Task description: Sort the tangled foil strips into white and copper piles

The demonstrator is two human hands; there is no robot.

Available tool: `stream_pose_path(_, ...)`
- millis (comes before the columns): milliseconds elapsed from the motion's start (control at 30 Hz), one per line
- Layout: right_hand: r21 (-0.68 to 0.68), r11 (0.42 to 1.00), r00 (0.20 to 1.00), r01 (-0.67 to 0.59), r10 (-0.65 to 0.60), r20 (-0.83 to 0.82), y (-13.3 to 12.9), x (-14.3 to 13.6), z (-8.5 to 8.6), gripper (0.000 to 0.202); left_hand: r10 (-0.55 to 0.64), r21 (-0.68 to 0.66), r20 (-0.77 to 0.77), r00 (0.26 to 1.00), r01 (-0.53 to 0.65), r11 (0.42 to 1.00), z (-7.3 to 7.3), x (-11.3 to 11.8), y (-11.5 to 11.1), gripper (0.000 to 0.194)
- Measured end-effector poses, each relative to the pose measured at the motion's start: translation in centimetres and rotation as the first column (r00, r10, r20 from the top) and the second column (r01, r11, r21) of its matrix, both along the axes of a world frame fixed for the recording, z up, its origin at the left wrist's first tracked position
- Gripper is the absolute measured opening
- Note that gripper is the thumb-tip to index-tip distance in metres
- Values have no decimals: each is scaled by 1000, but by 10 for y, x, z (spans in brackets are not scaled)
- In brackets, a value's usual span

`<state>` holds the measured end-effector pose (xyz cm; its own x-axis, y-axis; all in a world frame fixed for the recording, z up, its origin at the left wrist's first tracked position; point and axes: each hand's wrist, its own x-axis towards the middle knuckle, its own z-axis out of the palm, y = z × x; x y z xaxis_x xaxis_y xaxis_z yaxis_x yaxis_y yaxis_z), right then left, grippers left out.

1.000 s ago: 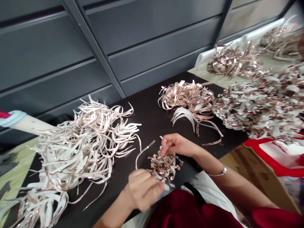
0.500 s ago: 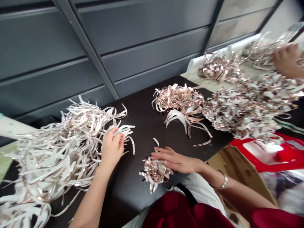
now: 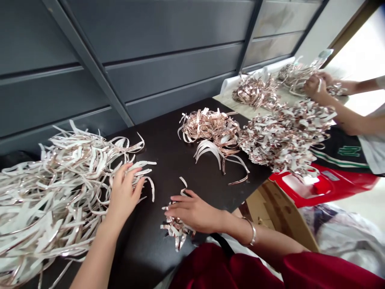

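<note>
My left hand [image 3: 125, 192] rests at the right edge of a big heap of long white and rose-gold strips [image 3: 69, 192]. Its fingers are bent over some strip ends, with the thumb apart. My right hand [image 3: 197, 210] lies with fingers stretched across a small clump of short crinkled strips [image 3: 177, 230] near the table's front edge, partly covering it. One loose white strip [image 3: 183, 182] lies just beyond those fingers. Farther back on the dark table [image 3: 162, 148] sits a loose tangle of rose-gold strips [image 3: 210, 128].
A large mound of short crinkled strips [image 3: 285, 136] covers the table's right end. Beyond it, a co-worker's hands [image 3: 317, 86] hold strips by another pile [image 3: 255, 90]. A red plastic item [image 3: 333, 190], a cardboard box [image 3: 267, 208] and plastic bags [image 3: 349, 237] are at lower right.
My left thumb has spread away from the fingers. My right hand has moved farther over the small clump. The view has swung right, showing more of the co-worker.
</note>
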<state>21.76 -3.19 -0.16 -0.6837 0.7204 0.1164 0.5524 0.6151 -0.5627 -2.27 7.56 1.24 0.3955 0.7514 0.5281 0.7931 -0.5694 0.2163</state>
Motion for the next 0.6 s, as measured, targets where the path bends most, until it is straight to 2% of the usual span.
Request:
stream_pose_path(67,-27,999,1000,-17,18,20,2,-10,4,41,-17,1,17,1000,17,1000,4,5,-7,22)
stream_pose_path(133,-22,999,999,-32,33,26,3,-12,8,56,-41,11,25,999,41,999,8,11,-15,20)
stream_pose_path(200,26,999,999,-32,33,-6,4,-5,11,65,-70,12,30,997,69,998,12,16,-23,20)
stream_pose_path(233,58,998,999,-4,7,-48,4,3,11,62,-83,10,34,996,83,997,14,18,-27,20)
stream_pose_path(300,108,984,976,139,-118,-181,3,27,8,50,-102,3,49,994,102,995,17,21,-36,19)
stream_pose_path(367,153,924,916,350,-304,-262,-1,60,3,32,-108,-12,82,991,109,994,19,24,-44,19)
stream_pose_path(433,244,828,862,505,-473,-180,-8,97,-4,30,-112,-34,125,986,118,992,19,26,-52,18)
stream_pose_path(500,318,742,782,590,-623,5,-18,131,-11,29,-124,-62,159,979,135,989,18,30,-58,18)
stream_pose_path(533,355,711,733,608,-674,94,-23,143,-13,26,-132,-78,171,976,147,986,17,32,-61,18)
stream_pose_path(600,373,700,682,609,-702,203,-31,158,-14,19,-150,-109,191,970,173,979,17,36,-66,18)
